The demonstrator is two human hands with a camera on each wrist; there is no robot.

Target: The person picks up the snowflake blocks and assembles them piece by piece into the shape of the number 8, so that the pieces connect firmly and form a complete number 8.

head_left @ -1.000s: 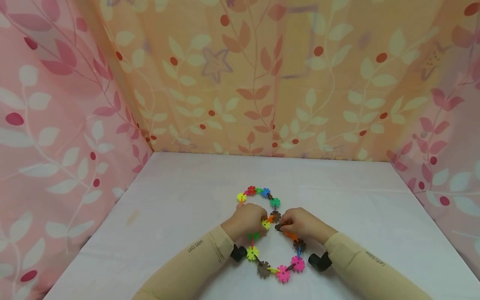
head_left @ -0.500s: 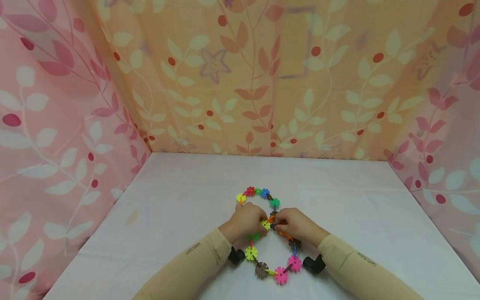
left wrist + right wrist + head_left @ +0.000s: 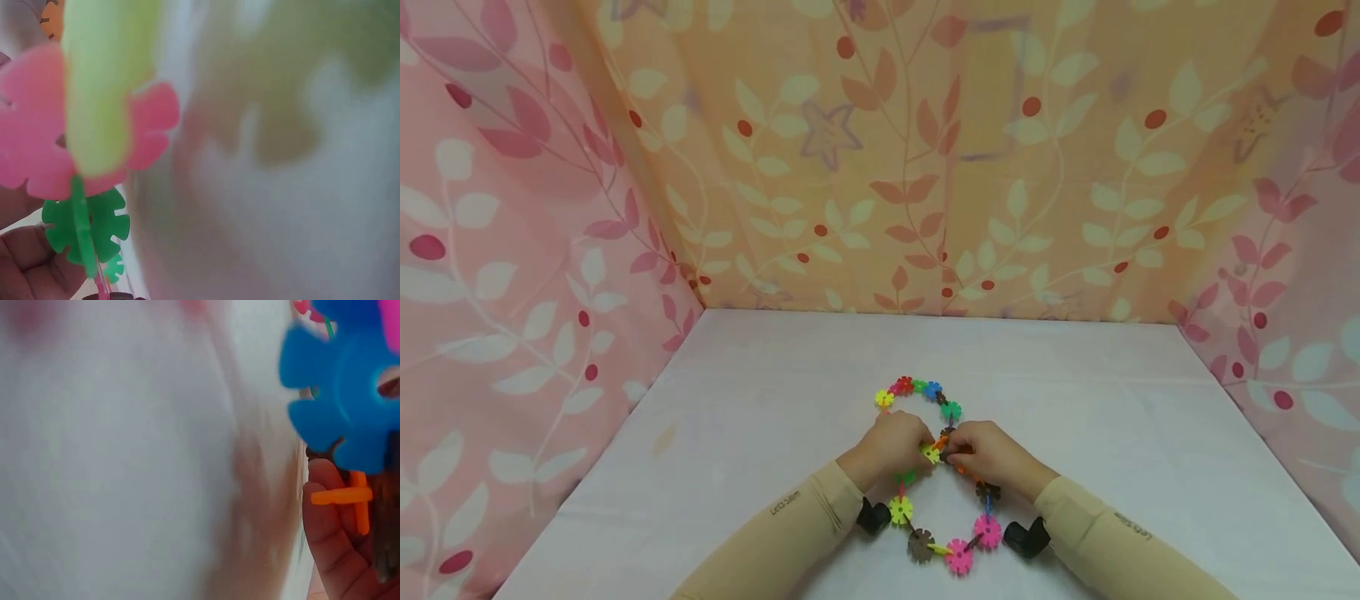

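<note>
Notched plastic flower discs linked into a chain form a figure-eight on the table, with an upper loop topped by a red disc (image 3: 905, 385) and a lower loop ending in a pink disc (image 3: 959, 557). At the crossing, my left hand (image 3: 891, 446) grips the chain by a yellow disc (image 3: 931, 453). Close beside it, my right hand (image 3: 996, 457) pinches a dark brown disc, mostly hidden by the fingers. The left wrist view shows a pink disc (image 3: 31, 119) and a green disc (image 3: 112, 225) near curled fingers. In the right wrist view, a blue disc (image 3: 331, 394) hangs before the fingers, above an orange disc (image 3: 340, 497).
A white cloth covers the table (image 3: 760, 375). Floral curtains (image 3: 880, 167) enclose the back and both sides. Black wrist cameras, one on the left (image 3: 873, 517) and one on the right (image 3: 1027, 537), sit close to the lower loop.
My right hand has moved left with the brown disc, up to the yellow disc in my left hand. The lower loop's right side has shifted slightly left. The left hand stays nearly still.
</note>
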